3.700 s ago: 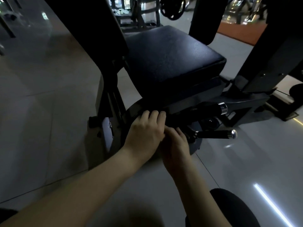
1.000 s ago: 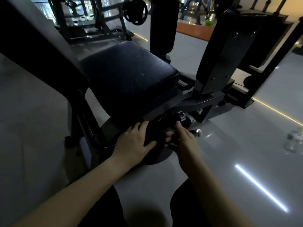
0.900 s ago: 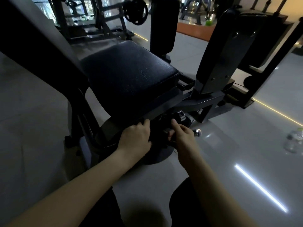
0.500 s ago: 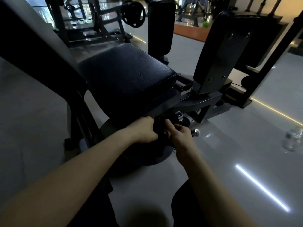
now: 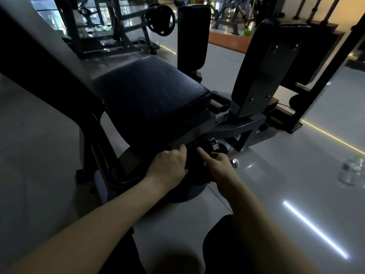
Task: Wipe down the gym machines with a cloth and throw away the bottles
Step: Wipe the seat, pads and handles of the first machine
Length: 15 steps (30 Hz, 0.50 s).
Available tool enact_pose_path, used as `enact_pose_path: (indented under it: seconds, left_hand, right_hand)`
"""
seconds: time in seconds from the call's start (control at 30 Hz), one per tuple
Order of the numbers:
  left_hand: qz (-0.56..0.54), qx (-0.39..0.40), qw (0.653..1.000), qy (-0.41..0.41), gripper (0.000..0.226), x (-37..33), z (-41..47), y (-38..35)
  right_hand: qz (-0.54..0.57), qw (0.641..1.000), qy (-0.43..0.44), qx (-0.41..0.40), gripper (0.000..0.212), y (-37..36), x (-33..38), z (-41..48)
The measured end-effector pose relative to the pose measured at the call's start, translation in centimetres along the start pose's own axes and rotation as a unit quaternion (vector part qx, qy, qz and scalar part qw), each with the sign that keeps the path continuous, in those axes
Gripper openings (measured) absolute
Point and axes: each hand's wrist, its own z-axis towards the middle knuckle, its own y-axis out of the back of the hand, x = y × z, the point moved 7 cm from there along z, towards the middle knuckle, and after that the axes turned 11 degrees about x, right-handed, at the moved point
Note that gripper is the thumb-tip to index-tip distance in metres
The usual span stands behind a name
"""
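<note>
A black gym machine with a padded seat (image 5: 150,91) stands in front of me. Below the seat's front edge, my left hand (image 5: 167,168) and my right hand (image 5: 218,165) both grip a dark cloth (image 5: 194,166) bunched around a lever handle with a chrome end (image 5: 214,145). My right index finger lies stretched out over the cloth. A second chrome knob (image 5: 235,163) sticks out just right of my right hand. A clear plastic bottle (image 5: 351,171) stands on the floor at the far right, well away from both hands.
Two upright black leg pads (image 5: 264,76) rise behind the seat on a grey frame (image 5: 241,127). Other machines and a weight plate (image 5: 161,21) fill the back. The glossy grey tile floor (image 5: 296,175) carries bright light reflections. My knees are at the bottom edge.
The view has pulled back and turned right, bringing the bottle into sight. Both hands stay at the handle; the left hand has slid slightly over the cloth.
</note>
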Motion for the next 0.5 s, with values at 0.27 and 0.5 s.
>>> enact_pose_path:
  seconds: [0.27,0.5]
  left_hand:
    - [-0.146,-0.025,0.989,0.022,0.029,0.9,-0.2,0.5]
    - [-0.177,-0.037,0.979,0.090,0.040,1.5,-0.4,0.5]
  right_hand:
    - [0.034,0.995,-0.037,0.088,0.046,0.2,-0.4,0.2]
    - [0.098,0.987,-0.018,0.123,0.043,-2.6,-3.3,-2.0]
